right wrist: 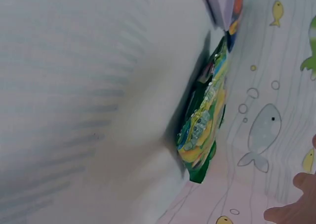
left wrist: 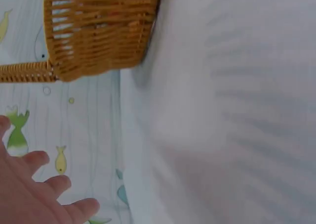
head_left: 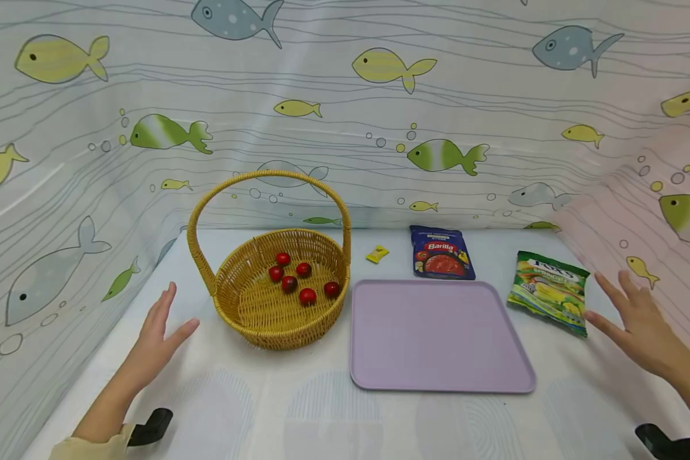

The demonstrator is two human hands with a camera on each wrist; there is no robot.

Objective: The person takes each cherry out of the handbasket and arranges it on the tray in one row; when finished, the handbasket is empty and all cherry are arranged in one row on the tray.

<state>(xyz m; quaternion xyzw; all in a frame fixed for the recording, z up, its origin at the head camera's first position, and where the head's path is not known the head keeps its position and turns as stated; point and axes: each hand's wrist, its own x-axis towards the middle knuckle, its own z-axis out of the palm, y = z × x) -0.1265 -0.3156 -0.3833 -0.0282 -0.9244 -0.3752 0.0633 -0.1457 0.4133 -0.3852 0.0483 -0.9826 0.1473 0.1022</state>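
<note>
My left hand (head_left: pixel 156 342) is held with fingers spread and thumb apart, to the left of a wicker basket (head_left: pixel 284 338) with a tall arched handle. Several red cherry-like fruits (head_left: pixel 289 284) lie inside the basket. In the left wrist view the basket (left wrist: pixel 103 36) shows from the side, with the left hand's fingertips (left wrist: pixel 59 184) apart from it. Over on the right, my right hand (head_left: pixel 638 322) has its fingers spread and holds nothing. It is nearest to a green Fox's candy bag (head_left: pixel 549 291). The right wrist view shows that bag (right wrist: pixel 205 115) edge-on.
A flat lilac tray (head_left: pixel 439 338) lies right of the basket. Behind it are a dark blue Barilla sauce pouch (head_left: pixel 441 253) and a small yellow wrapped candy (head_left: pixel 377 254). A fish-patterned curtain (head_left: pixel 322 76) stands along the back and sides of the white table.
</note>
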